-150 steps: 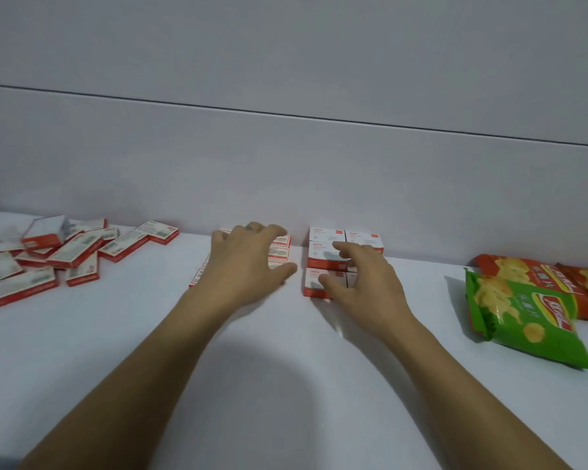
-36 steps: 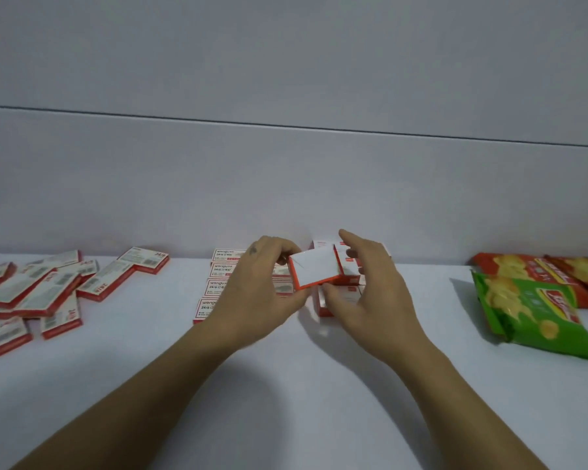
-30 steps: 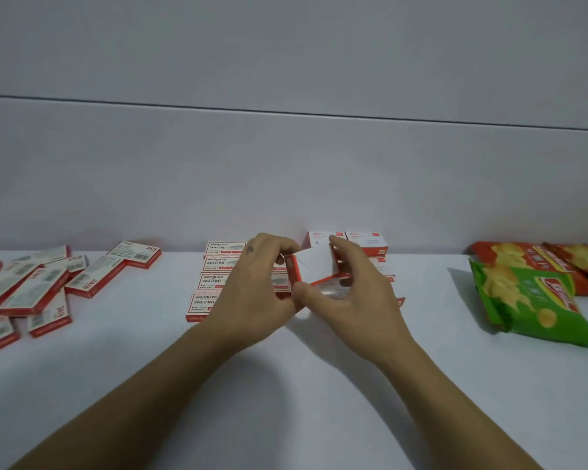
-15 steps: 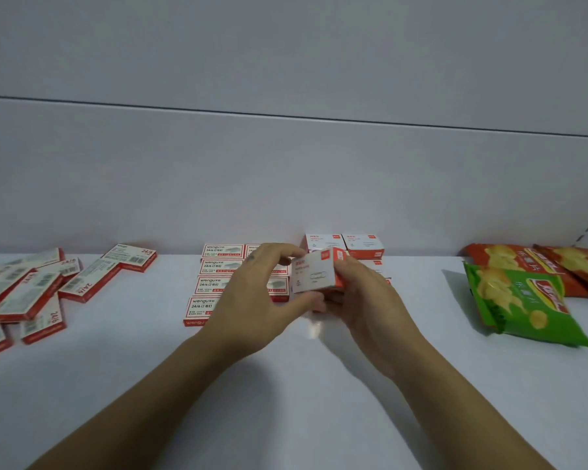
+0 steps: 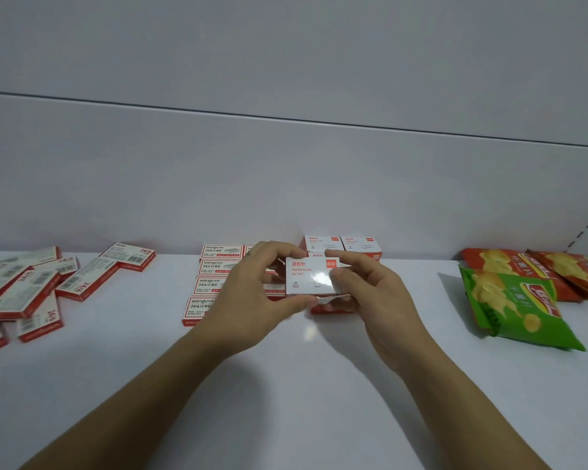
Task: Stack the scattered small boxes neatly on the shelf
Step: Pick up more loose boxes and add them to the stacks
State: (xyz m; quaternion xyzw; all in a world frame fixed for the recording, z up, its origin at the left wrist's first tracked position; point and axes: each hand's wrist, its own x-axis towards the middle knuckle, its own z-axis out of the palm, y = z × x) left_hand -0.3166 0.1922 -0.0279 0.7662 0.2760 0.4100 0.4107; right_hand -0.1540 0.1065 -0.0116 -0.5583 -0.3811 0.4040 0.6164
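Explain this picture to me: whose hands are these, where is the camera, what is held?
There is no machine here. A person wears a wide-angle camera on the head, so you look forward and down along both forearms. The left hand and right hand together grip one small white cardboard box with red print reading paper clips, held up over the white shelf. Behind it stand more such boxes, stacked near the back wall. Left of the hands lie flat red-and-white staple boxes in tidy rows, and far left is a loose heap of them. On the right lie a green crisp bag and red crisp bags.
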